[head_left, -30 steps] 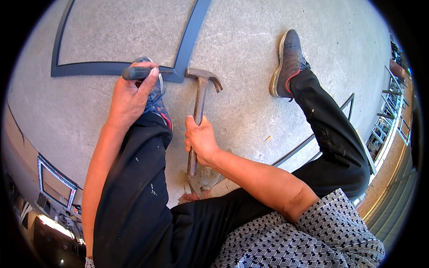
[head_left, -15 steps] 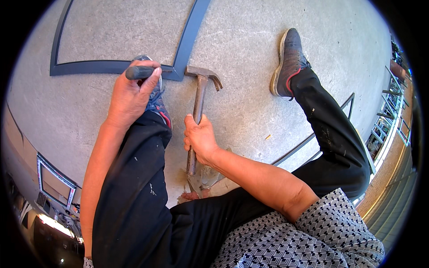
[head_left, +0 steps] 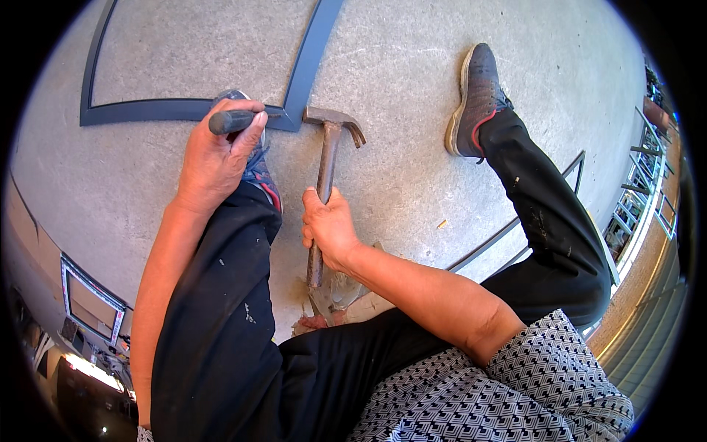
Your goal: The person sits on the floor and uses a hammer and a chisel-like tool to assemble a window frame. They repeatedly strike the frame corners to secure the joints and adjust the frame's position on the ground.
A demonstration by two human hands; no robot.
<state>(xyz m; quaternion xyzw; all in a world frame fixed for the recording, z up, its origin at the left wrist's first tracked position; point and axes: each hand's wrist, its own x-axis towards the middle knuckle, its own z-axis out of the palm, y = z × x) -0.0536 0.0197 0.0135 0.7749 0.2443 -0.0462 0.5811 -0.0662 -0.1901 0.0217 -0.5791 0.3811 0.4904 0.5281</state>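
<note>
My left hand (head_left: 219,158) is closed round a black-handled tool (head_left: 234,121), screwdriver-like, with a thin shaft. Its shaft points right, across the corner of a dark grey metal frame (head_left: 158,110); whether its tip touches is hard to tell. My right hand (head_left: 328,225) grips a claw hammer (head_left: 329,158) midway along its worn handle. The hammer's head lies just right of the frame's corner, with the claw to the right. Under my left hand, my left shoe (head_left: 256,169) is beside the frame's near bar, its toe partly hidden.
On the concrete floor (head_left: 398,96), my right shoe (head_left: 482,96) stands farther right. Thin dark frame bars (head_left: 486,247) lie beyond my right leg. A small framed panel (head_left: 92,298) is at the left. Several metal frames (head_left: 641,180) are along the right edge. Reddish, greyish scraps (head_left: 331,302) lie between my legs.
</note>
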